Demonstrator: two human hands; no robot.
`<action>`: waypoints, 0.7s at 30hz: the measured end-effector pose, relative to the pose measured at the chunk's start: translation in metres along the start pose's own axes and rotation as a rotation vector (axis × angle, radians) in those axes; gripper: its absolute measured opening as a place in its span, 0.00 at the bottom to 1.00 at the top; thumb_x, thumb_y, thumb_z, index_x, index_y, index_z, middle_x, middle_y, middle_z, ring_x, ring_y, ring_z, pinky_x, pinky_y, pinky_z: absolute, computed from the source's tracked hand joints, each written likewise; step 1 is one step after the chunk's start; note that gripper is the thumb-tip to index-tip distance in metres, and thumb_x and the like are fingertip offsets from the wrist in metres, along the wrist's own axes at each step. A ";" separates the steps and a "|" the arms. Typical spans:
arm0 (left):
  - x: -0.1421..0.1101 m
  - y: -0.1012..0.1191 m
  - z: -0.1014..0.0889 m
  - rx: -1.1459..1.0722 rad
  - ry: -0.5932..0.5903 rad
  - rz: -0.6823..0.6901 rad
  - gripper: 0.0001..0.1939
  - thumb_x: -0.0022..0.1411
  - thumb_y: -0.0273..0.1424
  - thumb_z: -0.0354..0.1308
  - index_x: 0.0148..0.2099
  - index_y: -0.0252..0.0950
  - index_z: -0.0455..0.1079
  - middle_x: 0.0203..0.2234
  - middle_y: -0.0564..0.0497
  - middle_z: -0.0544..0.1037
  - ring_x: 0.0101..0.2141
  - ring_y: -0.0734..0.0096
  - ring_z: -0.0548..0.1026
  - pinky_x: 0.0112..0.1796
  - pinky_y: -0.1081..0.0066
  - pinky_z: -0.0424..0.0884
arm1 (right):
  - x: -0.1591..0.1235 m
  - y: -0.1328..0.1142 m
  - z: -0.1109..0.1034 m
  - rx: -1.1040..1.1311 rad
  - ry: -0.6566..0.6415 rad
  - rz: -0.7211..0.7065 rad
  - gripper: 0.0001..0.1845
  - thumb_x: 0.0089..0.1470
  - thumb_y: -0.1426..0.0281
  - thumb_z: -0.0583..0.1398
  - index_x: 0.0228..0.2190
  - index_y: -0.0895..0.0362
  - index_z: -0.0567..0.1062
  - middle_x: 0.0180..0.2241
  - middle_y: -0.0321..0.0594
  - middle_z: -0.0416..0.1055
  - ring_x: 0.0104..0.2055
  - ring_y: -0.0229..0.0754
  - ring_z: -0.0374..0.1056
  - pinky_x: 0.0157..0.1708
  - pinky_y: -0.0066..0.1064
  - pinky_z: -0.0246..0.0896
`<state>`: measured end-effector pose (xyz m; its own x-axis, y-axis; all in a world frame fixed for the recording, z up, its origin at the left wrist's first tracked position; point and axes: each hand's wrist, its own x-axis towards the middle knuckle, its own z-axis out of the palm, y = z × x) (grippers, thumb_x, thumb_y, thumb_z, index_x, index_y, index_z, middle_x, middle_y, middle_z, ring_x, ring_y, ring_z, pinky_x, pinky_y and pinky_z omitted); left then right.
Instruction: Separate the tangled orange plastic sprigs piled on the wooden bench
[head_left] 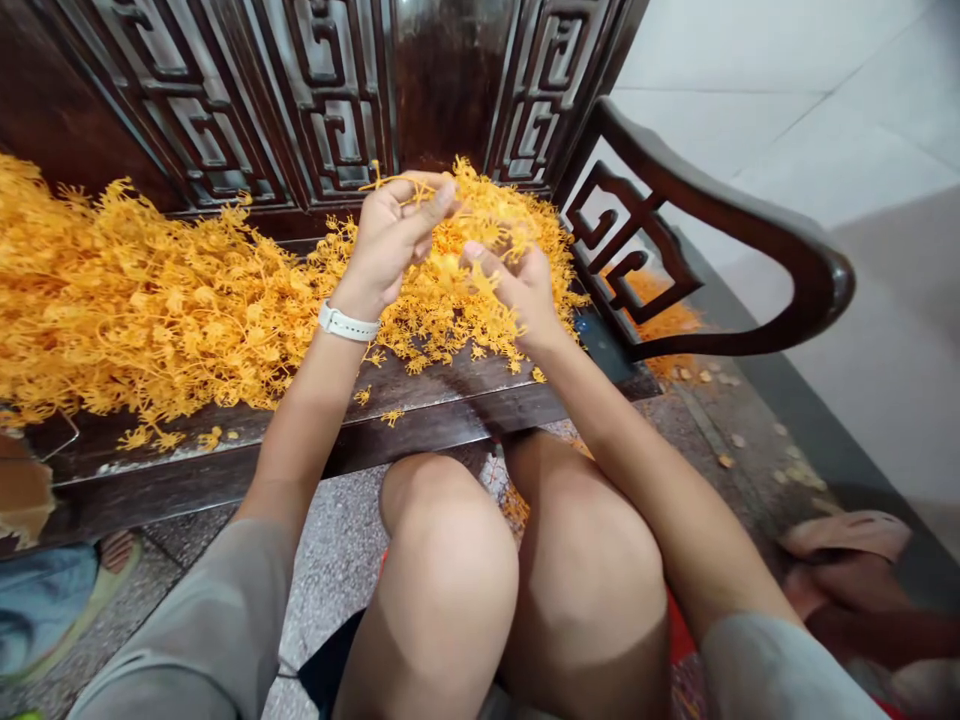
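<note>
My left hand (390, 230), with a white band (348, 322) at the wrist, is raised over the bench seat. Its thumb and fingers are closed on a thin yellow branching plastic stem (394, 182), whose ends stick out past the knuckles. Lower and to the right, my right hand (529, 290) curls around a yellow plastic sprig (495, 228), somewhat blurred. Behind and beneath both hands lies a heap of similar yellow plastic sprigs (427, 325). A larger pile (165, 310) spreads along the seat to the left.
The dark wooden bench (450, 385) has a carved back (450, 80) and a curved armrest (750, 230) at right. Orange bits (660, 310) lie on the floor beyond it. A torn cardboard piece (22, 490) sits at left, above another person's foot (118, 550).
</note>
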<state>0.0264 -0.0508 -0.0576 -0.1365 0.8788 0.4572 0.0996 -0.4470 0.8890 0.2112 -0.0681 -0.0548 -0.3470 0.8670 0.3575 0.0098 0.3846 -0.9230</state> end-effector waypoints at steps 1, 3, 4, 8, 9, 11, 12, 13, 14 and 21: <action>-0.001 0.000 0.003 0.020 -0.007 0.007 0.33 0.59 0.65 0.63 0.47 0.41 0.75 0.29 0.50 0.78 0.31 0.66 0.80 0.28 0.68 0.70 | 0.001 -0.001 0.000 0.048 0.018 0.019 0.33 0.56 0.36 0.63 0.46 0.50 0.75 0.37 0.41 0.77 0.41 0.46 0.75 0.36 0.38 0.74; -0.003 0.001 0.008 0.049 0.001 0.034 0.31 0.59 0.63 0.66 0.43 0.39 0.74 0.29 0.48 0.78 0.33 0.64 0.80 0.30 0.67 0.71 | 0.003 -0.005 -0.001 0.131 0.045 0.068 0.34 0.55 0.35 0.63 0.45 0.51 0.76 0.37 0.41 0.78 0.42 0.46 0.77 0.36 0.37 0.74; -0.003 0.002 0.009 0.059 0.012 0.051 0.30 0.58 0.62 0.67 0.41 0.38 0.73 0.30 0.47 0.78 0.34 0.63 0.81 0.32 0.66 0.72 | 0.003 -0.006 -0.003 0.166 0.055 0.096 0.35 0.54 0.34 0.63 0.45 0.51 0.76 0.37 0.41 0.78 0.42 0.46 0.77 0.36 0.37 0.74; -0.003 0.004 0.006 0.107 0.031 0.106 0.28 0.56 0.58 0.71 0.37 0.38 0.72 0.31 0.47 0.77 0.38 0.59 0.81 0.36 0.64 0.75 | 0.005 -0.010 -0.009 0.265 0.112 0.151 0.32 0.52 0.37 0.67 0.43 0.50 0.75 0.40 0.41 0.79 0.42 0.45 0.78 0.37 0.36 0.74; -0.003 0.005 0.005 0.119 0.022 0.115 0.28 0.55 0.57 0.73 0.37 0.38 0.72 0.31 0.47 0.77 0.38 0.59 0.81 0.36 0.63 0.76 | 0.005 -0.009 -0.011 0.279 0.124 0.153 0.32 0.51 0.37 0.67 0.42 0.50 0.75 0.40 0.41 0.80 0.41 0.44 0.77 0.37 0.36 0.75; -0.004 0.007 0.001 0.136 -0.010 0.126 0.28 0.53 0.55 0.75 0.36 0.37 0.72 0.32 0.47 0.77 0.39 0.58 0.81 0.37 0.62 0.76 | 0.006 -0.004 -0.014 0.296 0.147 0.148 0.31 0.51 0.38 0.68 0.40 0.50 0.73 0.39 0.40 0.79 0.40 0.43 0.77 0.36 0.36 0.75; -0.005 0.008 0.000 0.139 -0.032 0.127 0.28 0.52 0.54 0.76 0.37 0.37 0.72 0.32 0.47 0.77 0.39 0.57 0.81 0.38 0.62 0.77 | 0.007 0.000 -0.015 0.298 0.157 0.143 0.31 0.52 0.38 0.68 0.40 0.50 0.72 0.38 0.40 0.79 0.39 0.43 0.76 0.35 0.36 0.75; -0.006 0.010 -0.001 0.139 -0.056 0.124 0.28 0.52 0.53 0.76 0.37 0.37 0.72 0.32 0.47 0.78 0.40 0.57 0.81 0.39 0.61 0.77 | 0.007 0.003 -0.017 0.298 0.167 0.135 0.31 0.52 0.38 0.68 0.39 0.50 0.71 0.38 0.40 0.79 0.38 0.42 0.76 0.34 0.35 0.74; -0.007 0.011 -0.001 0.138 -0.078 0.117 0.27 0.52 0.52 0.77 0.38 0.36 0.72 0.33 0.46 0.78 0.40 0.56 0.82 0.39 0.61 0.77 | 0.008 0.007 -0.018 0.294 0.174 0.125 0.31 0.52 0.38 0.68 0.39 0.51 0.71 0.37 0.39 0.78 0.38 0.41 0.75 0.34 0.34 0.74; -0.014 0.005 0.012 0.065 -0.138 -0.025 0.23 0.62 0.50 0.71 0.41 0.36 0.73 0.28 0.49 0.77 0.32 0.65 0.81 0.33 0.68 0.76 | 0.006 0.017 -0.015 0.169 0.107 0.045 0.27 0.54 0.44 0.71 0.38 0.50 0.71 0.31 0.35 0.73 0.34 0.40 0.73 0.30 0.31 0.70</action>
<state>0.0408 -0.0634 -0.0603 -0.0037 0.9062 0.4228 0.1624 -0.4166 0.8944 0.2232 -0.0521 -0.0665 -0.2482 0.9143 0.3201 -0.1371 0.2939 -0.9459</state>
